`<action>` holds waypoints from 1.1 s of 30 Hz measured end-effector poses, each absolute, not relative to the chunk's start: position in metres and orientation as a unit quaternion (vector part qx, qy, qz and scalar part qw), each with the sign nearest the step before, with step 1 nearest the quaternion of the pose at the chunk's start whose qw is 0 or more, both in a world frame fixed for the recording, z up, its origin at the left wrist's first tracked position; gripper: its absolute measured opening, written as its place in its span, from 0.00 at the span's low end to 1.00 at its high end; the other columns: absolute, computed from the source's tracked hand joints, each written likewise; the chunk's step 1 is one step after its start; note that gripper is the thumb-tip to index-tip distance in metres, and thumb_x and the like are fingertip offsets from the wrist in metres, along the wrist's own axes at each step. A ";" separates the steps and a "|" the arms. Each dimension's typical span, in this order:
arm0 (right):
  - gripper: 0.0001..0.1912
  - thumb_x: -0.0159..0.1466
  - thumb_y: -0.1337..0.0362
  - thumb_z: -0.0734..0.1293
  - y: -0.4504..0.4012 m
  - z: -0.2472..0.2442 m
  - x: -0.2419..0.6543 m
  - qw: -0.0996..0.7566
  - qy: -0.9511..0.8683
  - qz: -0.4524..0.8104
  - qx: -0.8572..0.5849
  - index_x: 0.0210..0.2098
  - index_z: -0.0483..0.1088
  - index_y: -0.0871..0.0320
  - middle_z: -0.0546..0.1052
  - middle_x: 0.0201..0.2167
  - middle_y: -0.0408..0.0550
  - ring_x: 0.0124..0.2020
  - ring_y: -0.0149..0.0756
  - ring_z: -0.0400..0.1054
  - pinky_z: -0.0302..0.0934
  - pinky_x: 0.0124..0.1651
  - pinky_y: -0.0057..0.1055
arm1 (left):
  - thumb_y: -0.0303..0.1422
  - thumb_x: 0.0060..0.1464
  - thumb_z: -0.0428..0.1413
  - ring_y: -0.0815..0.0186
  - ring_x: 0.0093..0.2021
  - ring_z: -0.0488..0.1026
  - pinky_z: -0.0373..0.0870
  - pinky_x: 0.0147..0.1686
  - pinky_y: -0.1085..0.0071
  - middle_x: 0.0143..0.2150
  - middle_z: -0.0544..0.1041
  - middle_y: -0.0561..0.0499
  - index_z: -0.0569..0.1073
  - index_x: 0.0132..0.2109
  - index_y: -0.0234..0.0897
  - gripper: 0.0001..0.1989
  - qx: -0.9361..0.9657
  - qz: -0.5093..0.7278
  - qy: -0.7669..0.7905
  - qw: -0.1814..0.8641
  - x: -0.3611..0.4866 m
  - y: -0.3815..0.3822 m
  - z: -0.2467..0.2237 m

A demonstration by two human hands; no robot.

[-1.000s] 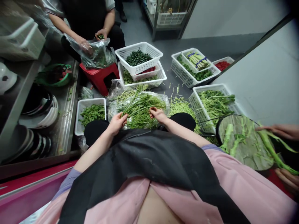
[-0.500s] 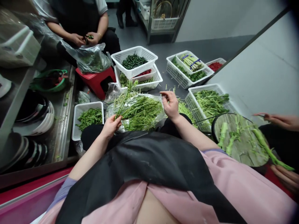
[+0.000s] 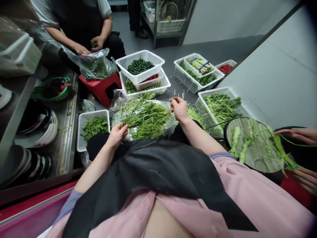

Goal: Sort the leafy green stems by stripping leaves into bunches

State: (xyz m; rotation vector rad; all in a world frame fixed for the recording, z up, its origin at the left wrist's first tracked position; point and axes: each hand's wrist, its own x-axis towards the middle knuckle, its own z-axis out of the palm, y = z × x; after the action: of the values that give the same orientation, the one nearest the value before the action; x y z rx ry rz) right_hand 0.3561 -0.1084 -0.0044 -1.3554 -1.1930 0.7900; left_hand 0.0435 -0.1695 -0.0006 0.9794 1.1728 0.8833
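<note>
My left hand (image 3: 118, 134) is closed on the lower ends of a few long green stems (image 3: 132, 110), whose leafy tops point away and to the right. Beneath them spreads a heap of thin green stalks (image 3: 151, 127) on a clear plastic bag (image 3: 169, 124). My right hand (image 3: 179, 108) hovers at the right edge of this heap, thumb and fingers pinched together. What the pinch holds, if anything, is too small to make out. Left of the heap stands a white basket (image 3: 80, 127) of picked green leaves (image 3: 94, 128).
White baskets (image 3: 158, 60) with green chilies sit ahead; another basket (image 3: 213, 127) of greens stands right. A co-worker's hands (image 3: 307, 177) work stalks at a round board (image 3: 257, 145). Across, a person handles a bag on a red stool (image 3: 99, 86). A metal shelf (image 3: 66, 142) stands left.
The stems in my left hand have tipped down towards the heap. My right hand stays nearly in place, still pinched. The co-worker's hand on the right has drawn a strip from a stalk.
</note>
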 end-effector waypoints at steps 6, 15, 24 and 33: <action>0.08 0.57 0.62 0.67 -0.116 -0.025 0.354 0.405 -0.449 0.577 -0.549 0.34 0.73 0.60 0.70 0.19 0.38 0.15 0.21 0.53 0.53 0.21 0.23 | 0.47 0.44 0.64 0.79 0.13 0.46 0.42 0.13 0.80 0.15 0.56 0.65 0.66 0.37 0.37 0.23 0.391 0.388 0.516 0.656 0.040 -0.169 0.003; 0.13 0.58 0.61 0.64 -0.130 -0.028 0.338 0.535 -0.472 0.438 -0.546 0.41 0.72 0.58 0.77 0.34 0.45 0.31 0.30 0.69 0.67 0.40 0.32 | 0.46 0.44 0.65 0.79 0.12 0.48 0.42 0.13 0.80 0.15 0.57 0.64 0.65 0.36 0.37 0.22 0.393 0.392 0.516 0.652 0.044 -0.166 0.003; 0.14 0.57 0.54 0.67 -0.147 -0.004 0.336 0.602 -0.461 0.400 -0.514 0.37 0.67 0.56 0.74 0.30 0.44 0.28 0.30 0.68 0.66 0.35 0.31 | 0.46 0.45 0.64 0.79 0.13 0.48 0.43 0.14 0.80 0.15 0.57 0.64 0.64 0.35 0.38 0.21 0.413 0.384 0.513 0.647 0.048 -0.166 0.001; 0.09 0.56 0.58 0.67 -0.129 -0.013 0.366 0.577 -0.467 0.246 -0.624 0.28 0.69 0.57 0.74 0.24 0.43 0.25 0.30 0.67 0.63 0.30 0.28 | 0.45 0.44 0.64 0.78 0.14 0.49 0.43 0.14 0.79 0.16 0.57 0.63 0.66 0.34 0.36 0.20 0.430 0.397 0.515 0.627 0.047 -0.168 0.001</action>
State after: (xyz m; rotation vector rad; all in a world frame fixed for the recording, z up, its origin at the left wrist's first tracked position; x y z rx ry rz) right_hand 0.3656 -0.1290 -0.0126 -1.4601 -1.0924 0.5750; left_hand 0.0470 -0.1683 0.0013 0.9866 1.1801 0.9100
